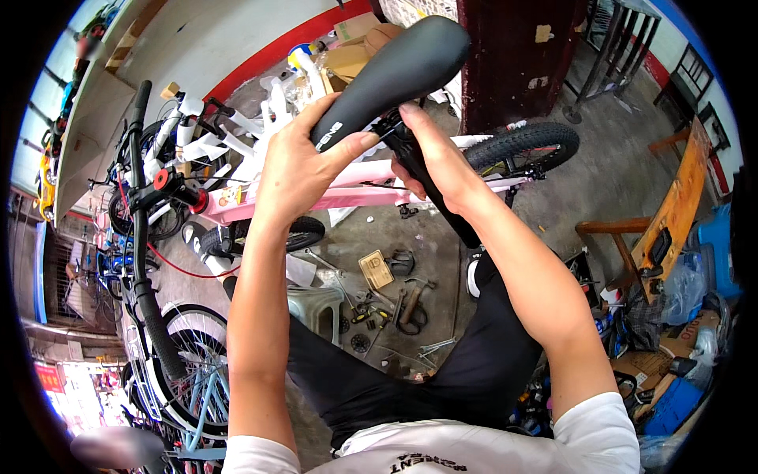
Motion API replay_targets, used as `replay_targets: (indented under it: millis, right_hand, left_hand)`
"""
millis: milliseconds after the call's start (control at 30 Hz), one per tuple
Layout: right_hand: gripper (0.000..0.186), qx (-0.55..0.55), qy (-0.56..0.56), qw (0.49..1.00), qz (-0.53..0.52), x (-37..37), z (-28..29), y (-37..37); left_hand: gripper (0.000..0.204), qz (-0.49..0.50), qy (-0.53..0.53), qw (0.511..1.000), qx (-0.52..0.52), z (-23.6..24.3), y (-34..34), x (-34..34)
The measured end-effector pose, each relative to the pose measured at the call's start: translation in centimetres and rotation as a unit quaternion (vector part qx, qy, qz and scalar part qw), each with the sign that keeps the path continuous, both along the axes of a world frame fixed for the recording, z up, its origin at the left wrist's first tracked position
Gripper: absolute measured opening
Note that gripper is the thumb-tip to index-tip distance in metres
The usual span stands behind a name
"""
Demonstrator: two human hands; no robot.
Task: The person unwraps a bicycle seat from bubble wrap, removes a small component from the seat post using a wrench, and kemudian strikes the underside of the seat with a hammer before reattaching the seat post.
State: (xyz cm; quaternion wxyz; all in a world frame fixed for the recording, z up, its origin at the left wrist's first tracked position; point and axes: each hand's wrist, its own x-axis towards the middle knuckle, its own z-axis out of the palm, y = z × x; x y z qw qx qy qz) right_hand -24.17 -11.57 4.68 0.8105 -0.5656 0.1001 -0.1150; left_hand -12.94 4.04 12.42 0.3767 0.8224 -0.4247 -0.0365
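A black bicycle saddle [399,71] is held up in front of me, its narrow nose toward my left hand [292,170]. That hand is closed round the nose, with the thumb reaching to the clamp under the saddle. My right hand [442,162] is closed round the top of a black seat post [462,225] at the clamp [388,126], thumb up against the saddle's underside. The post slants down to the right, past my right forearm. Behind my hands stands a pink bicycle frame [347,197]. The fingers partly hide the clamp's details.
Black handlebars [140,229] with a red-topped stem cross the left side. The rear wheel [537,148] sits to the right. Tools and small parts [371,312] lie on the floor by a pale stool [316,304]. A wooden bench [671,205] stands right; other bicycles [193,371] crowd the left.
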Motion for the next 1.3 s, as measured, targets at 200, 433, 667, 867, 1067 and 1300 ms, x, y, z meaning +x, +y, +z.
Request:
replay_targets:
  millis: [200, 433, 667, 867, 1067, 1300]
  right_hand:
    - [0.053, 0.006, 0.017, 1.000, 0.005, -0.3, -0.2, -0.6]
    - [0.059, -0.004, 0.010, 1.000, -0.020, 0.7, 0.8, -0.2]
    - [0.059, -0.035, 0.014, 0.999, -0.037, 0.5, 0.2, -1.1]
    - [0.060, -0.068, 0.009, 0.995, -0.078, 0.3, 0.6, -1.3]
    - [0.061, -0.089, 0.010, 0.993, -0.080, 0.6, -0.3, -1.7]
    - [0.059, -0.089, -0.007, 0.991, -0.103, 1.0, 0.5, -0.7]
  left_hand:
    - [0.062, -0.015, 0.015, 0.999, -0.031, -1.5, -0.1, 0.0]
    - [0.049, -0.035, 0.061, 0.994, -0.080, 1.6, 1.9, 4.1]
    - [0.088, 0.062, -0.005, 0.966, -0.251, 7.0, 2.6, 5.5]
    - [0.106, -0.008, 0.148, 0.989, 0.006, -2.2, 0.1, 2.7]
    - [0.103, 0.003, 0.078, 0.994, -0.078, 5.4, 1.0, 7.2]
    - [0.080, 0.023, 0.047, 0.997, -0.062, 2.4, 2.0, 7.2]
